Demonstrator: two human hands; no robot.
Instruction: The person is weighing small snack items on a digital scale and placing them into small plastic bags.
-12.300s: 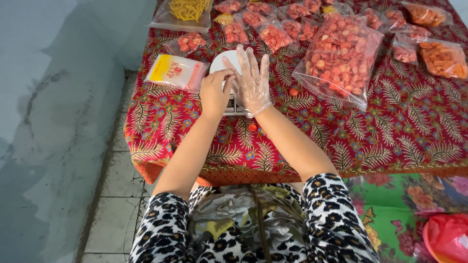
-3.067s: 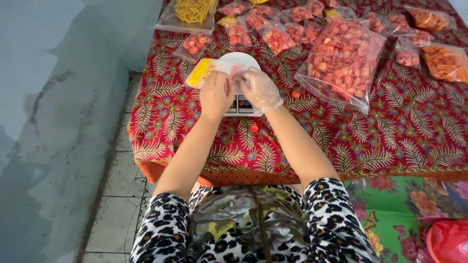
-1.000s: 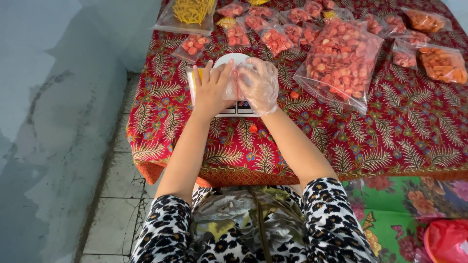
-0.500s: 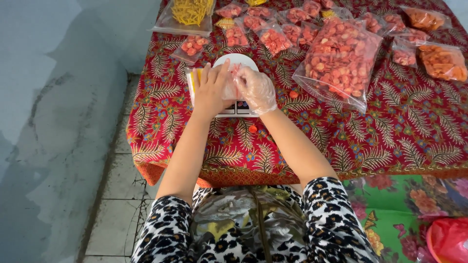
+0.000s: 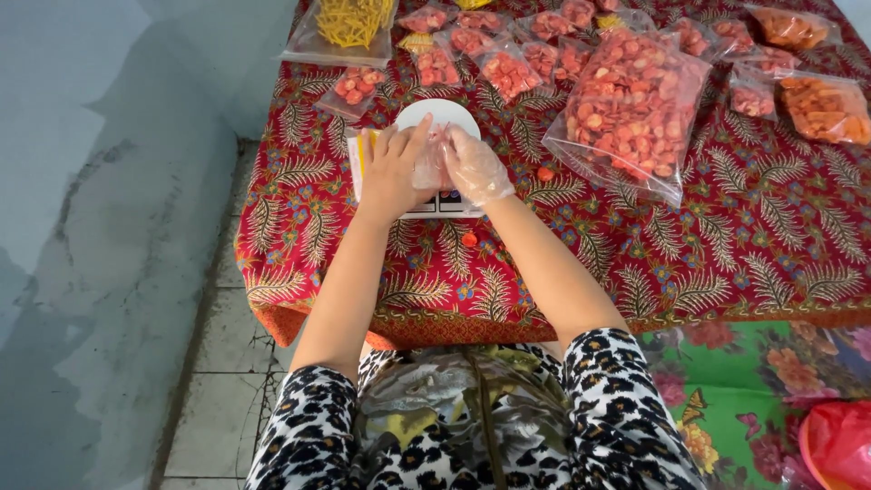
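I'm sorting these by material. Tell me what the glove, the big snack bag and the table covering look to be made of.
Glove on the right hand: thin clear plastic film, wrinkled and glossy.
Big snack bag: transparent soft plastic, shiny creases, the red-orange pieces showing through.
Table covering: probably printed cloth, matte, red with a leaf pattern, hanging over the edge.

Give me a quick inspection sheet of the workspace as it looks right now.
Surface: table under a red leaf-patterned cloth.
Job's things: white kitchen scale; small clear bag held over it.
Clutter: large bag of red snacks, many small filled bags, bag of yellow sticks, orange snack bags, loose pieces.
Grippers: left hand bare, right hand in a clear glove, both on the small bag.
Cables: nothing seen.
Surroundings: grey wall, tiled floor, floral mat.
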